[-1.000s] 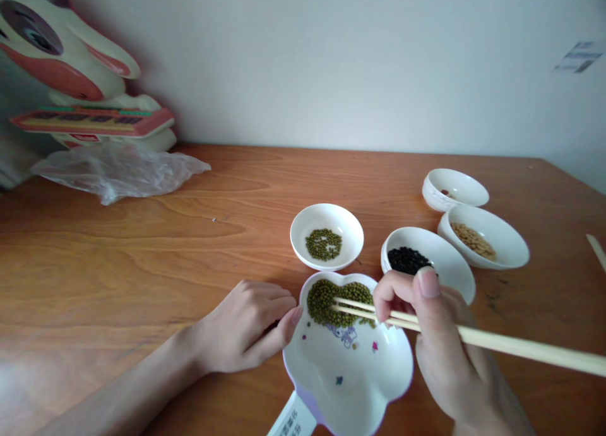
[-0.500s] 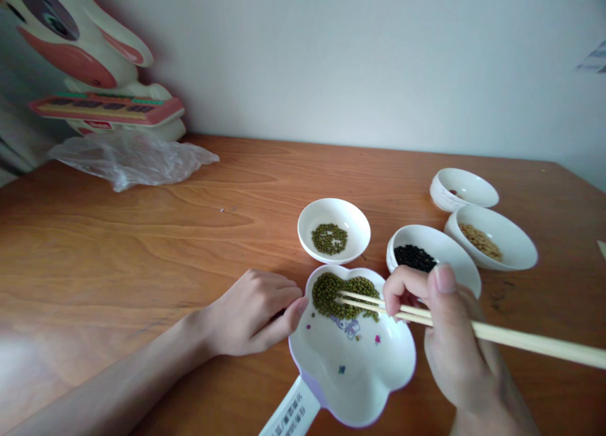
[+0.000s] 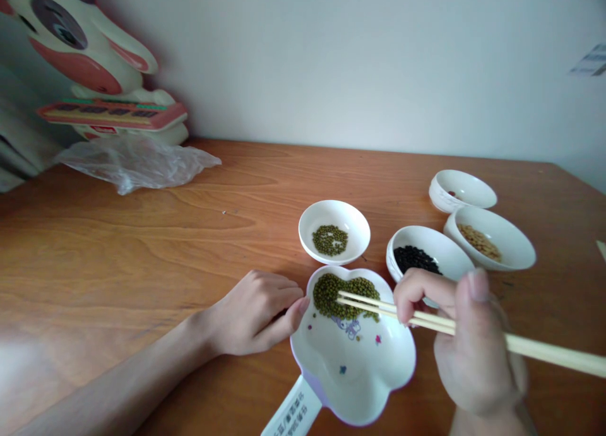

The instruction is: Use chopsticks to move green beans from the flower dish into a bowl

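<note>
My left hand [image 3: 262, 313] rests on the table with its fingers closed on the left rim of a white, purple-edged flower-shaped bowl [image 3: 364, 379]. Mung beans [image 3: 326, 297] lie heaped in the bowl's far lobes, above a printed cartoon figure. A pair of wooden chopsticks [image 3: 430, 321] is gripped in my right hand [image 3: 473, 335]; the two tips rest close together among the beans. Whether a bean is pinched between them is too small to tell. Just beyond stands a round white bowl [image 3: 357, 228] with a smaller patch of mung beans.
To the right are a white bowl of black beans [image 3: 414, 259], one of pale tan seeds [image 3: 479, 242], and a third white bowl [image 3: 466, 187] with little in it. A plastic bag [image 3: 142, 168] and a cow-shaped toy keyboard [image 3: 113, 111] sit back left. A printed label strip [image 3: 293, 411] lies at the front.
My right hand has shifted slightly right, its grip farther back along the chopsticks, while their tips stay among the beans. My left hand keeps its place. The whole view has shifted a little.
</note>
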A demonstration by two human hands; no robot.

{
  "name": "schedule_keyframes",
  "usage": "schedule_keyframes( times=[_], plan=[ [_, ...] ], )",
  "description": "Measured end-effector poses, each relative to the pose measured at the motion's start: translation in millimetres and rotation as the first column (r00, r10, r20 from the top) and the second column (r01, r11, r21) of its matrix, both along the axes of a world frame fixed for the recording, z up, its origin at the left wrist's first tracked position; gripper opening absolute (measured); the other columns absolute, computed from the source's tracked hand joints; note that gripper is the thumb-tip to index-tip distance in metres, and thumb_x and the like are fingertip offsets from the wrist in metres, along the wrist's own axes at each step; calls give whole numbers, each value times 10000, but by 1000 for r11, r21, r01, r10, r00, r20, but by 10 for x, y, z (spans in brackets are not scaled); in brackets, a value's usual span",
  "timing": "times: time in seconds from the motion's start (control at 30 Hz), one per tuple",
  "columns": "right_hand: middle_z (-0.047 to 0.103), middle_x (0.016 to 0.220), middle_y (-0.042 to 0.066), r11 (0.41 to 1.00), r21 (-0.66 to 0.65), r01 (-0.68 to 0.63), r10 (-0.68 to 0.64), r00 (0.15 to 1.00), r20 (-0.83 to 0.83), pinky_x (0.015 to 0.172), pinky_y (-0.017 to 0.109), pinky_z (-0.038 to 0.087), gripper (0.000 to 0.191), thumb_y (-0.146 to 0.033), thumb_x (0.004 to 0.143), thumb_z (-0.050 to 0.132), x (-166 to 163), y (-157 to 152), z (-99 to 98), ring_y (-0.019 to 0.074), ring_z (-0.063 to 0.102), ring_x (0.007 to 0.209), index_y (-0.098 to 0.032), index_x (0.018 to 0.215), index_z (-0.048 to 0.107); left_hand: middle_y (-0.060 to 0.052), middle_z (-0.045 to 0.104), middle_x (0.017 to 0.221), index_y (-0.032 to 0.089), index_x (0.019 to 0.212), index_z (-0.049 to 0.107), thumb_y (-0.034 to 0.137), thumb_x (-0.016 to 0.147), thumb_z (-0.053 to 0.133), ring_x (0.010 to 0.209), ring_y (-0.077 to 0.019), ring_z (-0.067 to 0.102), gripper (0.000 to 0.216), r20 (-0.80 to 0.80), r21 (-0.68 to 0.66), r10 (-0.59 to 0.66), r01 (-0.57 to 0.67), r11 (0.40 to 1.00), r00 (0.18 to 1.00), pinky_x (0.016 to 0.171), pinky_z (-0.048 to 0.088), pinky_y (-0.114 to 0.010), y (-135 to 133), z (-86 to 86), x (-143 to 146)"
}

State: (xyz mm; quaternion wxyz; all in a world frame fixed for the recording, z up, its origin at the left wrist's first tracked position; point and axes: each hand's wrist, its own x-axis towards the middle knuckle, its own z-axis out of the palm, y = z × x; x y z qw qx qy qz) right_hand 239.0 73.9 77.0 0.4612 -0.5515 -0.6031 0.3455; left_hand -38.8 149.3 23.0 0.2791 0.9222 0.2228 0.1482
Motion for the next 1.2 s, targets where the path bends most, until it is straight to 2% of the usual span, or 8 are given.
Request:
schedule_keyframes(
  times=[0.13,0.23,0.5,0.57,0.7,0.8,1.03,1.2],
  plan=[
    [591,623,79,950,202,240,-218,968,-124,667,387,458,843,-750,1028,98,-30,20,44,257,610,693,-251,602,627,-16,559,742,210,786,474,259,1116,365,648,-159,506,351,0,10,2,-2,1000,1000,656,360,-329,6,4,4],
    [613,710,93,876,152,458,-422,879,-221,758,413,451,824,-693,1049,54,-166,68,67,286,618,793,-259,641,622,-19,561,743,209,790,483,259,1117,362,649,-160,510,353,-8,6,4,-3,1000,1000,656,365,-326,10,4,3],
    [610,732,86,862,140,487,-456,866,-208,803,429,433,804,-638,1071,68,-18,-77,153,285,621,814,-259,674,655,-15,560,742,210,788,491,267,1114,368,647,-158,512,353,-16,9,4,-4,1000,1000,652,371,-322,0,-1,0],
    [607,722,88,875,136,464,-443,882,-162,827,443,429,805,-580,1087,46,113,-187,165,290,628,803,-263,668,656,-13,558,738,211,784,491,268,1116,365,645,-158,510,360,-16,16,5,-5,1000,1000,647,369,-322,-1,5,2],
    [556,614,84,940,-40,339,-336,939,79,553,424,364,768,-718,1031,114,243,-284,143,275,567,608,-273,657,615,-18,576,738,206,782,524,258,1113,373,647,-158,530,367,-7,36,4,-3,999,1000,644,388,-313,3,9,4],
    [486,558,57,971,-101,217,-193,959,207,493,390,319,795,-758,1015,97,186,-230,137,221,497,537,-256,632,579,-21,587,736,203,781,537,254,1110,377,644,-159,540,370,-4,46,6,-6,999,1000,640,401,-306,5,9,4],
    [507,562,25,989,-141,51,-26,984,176,526,334,347,775,-720,1051,107,-10,-113,152,171,493,560,-229,632,536,-14,563,733,207,775,503,257,1118,359,640,-154,514,375,-13,21,2,-2,1000,1000,643,378,-316,4,20,4],
    [537,594,13,987,-157,44,-20,988,153,536,327,353,751,-724,1055,117,-45,-88,141,160,511,570,-231,675,537,-6,544,728,208,770,485,264,1117,372,632,-151,492,369,-15,6,9,-9,1000,1000,641,366,-323,9,22,5]
  ],
)
